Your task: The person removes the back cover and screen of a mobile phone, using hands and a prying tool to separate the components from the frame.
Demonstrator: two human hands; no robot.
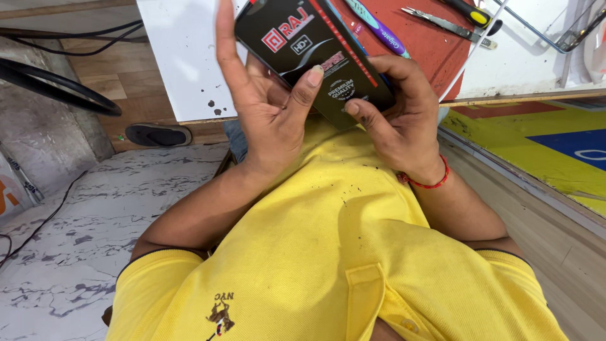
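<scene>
Both my hands hold a flat black packet (309, 44) with red and white printing, up in front of my chest. My left hand (265, 107) supports it from the left and below, with the thumb pressed on its face and the index finger stretched up along its left edge. On the packet's lower right corner, my right hand (401, 120) grips with thumb on the front and fingers curled behind; a red thread circles that wrist. My yellow shirt fills the lower part of the view.
Beyond the packet is a white table (183, 57) with a red mat (429, 44) holding a purple toothbrush (379, 25), metal tweezers (445, 22) and a yellow-handled screwdriver (473, 12). A dark sandal (158, 134) and black hose (57, 85) lie on the floor at left.
</scene>
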